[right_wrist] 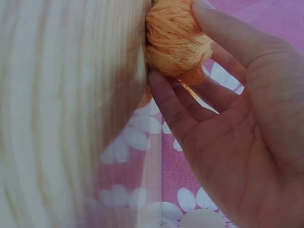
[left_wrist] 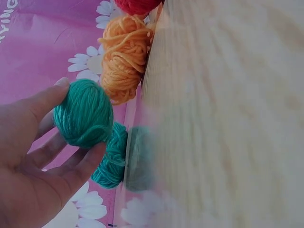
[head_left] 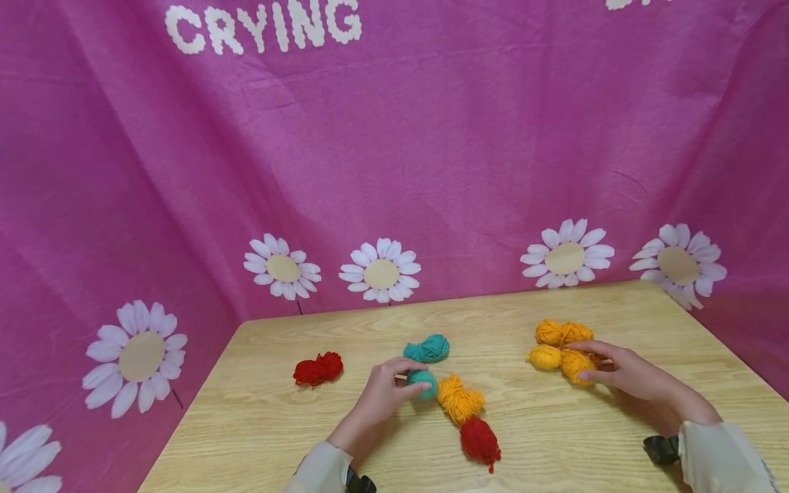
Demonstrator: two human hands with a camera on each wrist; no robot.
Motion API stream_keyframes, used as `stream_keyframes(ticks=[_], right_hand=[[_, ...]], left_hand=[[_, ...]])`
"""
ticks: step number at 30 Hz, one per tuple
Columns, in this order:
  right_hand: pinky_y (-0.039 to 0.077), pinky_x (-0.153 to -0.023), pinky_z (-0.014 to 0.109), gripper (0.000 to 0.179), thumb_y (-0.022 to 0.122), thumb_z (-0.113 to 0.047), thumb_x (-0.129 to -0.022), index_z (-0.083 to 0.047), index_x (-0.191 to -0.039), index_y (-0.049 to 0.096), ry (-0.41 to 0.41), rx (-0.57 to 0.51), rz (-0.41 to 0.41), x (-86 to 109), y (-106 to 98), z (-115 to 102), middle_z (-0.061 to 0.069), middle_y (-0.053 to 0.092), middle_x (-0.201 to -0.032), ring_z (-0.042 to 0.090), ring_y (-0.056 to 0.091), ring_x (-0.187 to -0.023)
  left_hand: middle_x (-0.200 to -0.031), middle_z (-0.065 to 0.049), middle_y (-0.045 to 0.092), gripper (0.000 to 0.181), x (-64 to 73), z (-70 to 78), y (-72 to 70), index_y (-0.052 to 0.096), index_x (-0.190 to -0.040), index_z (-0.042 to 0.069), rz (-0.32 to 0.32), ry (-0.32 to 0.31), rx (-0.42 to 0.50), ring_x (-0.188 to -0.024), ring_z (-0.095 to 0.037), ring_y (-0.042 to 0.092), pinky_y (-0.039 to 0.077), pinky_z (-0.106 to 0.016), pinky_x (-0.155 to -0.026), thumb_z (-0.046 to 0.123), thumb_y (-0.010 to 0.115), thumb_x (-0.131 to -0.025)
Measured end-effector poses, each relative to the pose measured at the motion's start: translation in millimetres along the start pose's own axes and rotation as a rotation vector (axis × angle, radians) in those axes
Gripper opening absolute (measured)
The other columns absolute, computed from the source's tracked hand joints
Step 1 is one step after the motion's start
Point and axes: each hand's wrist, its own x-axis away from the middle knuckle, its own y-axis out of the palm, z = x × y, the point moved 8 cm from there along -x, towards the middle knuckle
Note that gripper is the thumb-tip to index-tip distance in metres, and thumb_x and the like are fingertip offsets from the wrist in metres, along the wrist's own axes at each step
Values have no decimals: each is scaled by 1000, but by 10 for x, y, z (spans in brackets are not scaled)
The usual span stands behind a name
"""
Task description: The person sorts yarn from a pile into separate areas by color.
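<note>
The head view looks down over the table (head_left: 246, 438) close wrist views share.

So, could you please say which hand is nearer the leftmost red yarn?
Left: the left hand is right of that red yarn; the right hand is farther right, holding yellow yarn.

Two teal yarns (head_left: 422, 385), two red yarns (head_left: 480, 440)
</note>
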Motion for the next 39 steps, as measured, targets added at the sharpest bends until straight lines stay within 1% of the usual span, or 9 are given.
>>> stream_keyframes(ticks=[5,10,17,24,31,39], right_hand=[[48,-85,14,49,65,-29,-93,-5,-134,55,2,-9,0,2,-4,-9,23,54,-139,-24,36,-110],[49,-85,15,49,66,-29,-93,-5,-135,55,9,-5,7,8,-12,-8,24,54,-139,-22,38,-110],[49,-84,15,49,66,-29,-93,-5,-135,55,24,-23,6,11,-8,1,24,53,-139,-20,39,-110],[48,-86,15,49,65,-30,-93,-7,-135,56,33,-11,3,9,-13,0,22,54,-139,-21,38,-111],[48,-86,15,49,66,-31,-92,-7,-134,56,27,-12,2,13,-12,-19,22,55,-138,-24,36,-110],[50,-86,15,49,67,-30,-92,-5,-133,56,18,-8,14,20,-19,-22,24,55,-137,-25,35,-109]], left_hand=[[-115,-10,69,36,-60,-24,-20,70,-116,4,35,-5,-6,-105,-23,64,58,-24,-83,27,72,-88],[-112,-11,70,35,-117,-33,-49,71,-115,5,65,14,-37,-103,-25,65,58,-26,-82,27,73,-88],[-112,-9,69,33,-169,-50,-55,72,-115,7,66,-4,-23,-102,-22,63,57,-23,-81,27,72,-89],[-108,-9,69,34,-214,-51,-66,71,-117,7,80,-6,-33,-99,-19,63,57,-21,-81,26,71,-89],[-109,-9,69,31,-242,-77,-66,72,-115,9,97,-6,-63,-98,-19,63,58,-23,-81,26,71,-89],[-109,-11,69,31,-280,-118,-53,72,-114,9,97,12,-99,-99,-22,63,58,-26,-80,26,72,-88]])
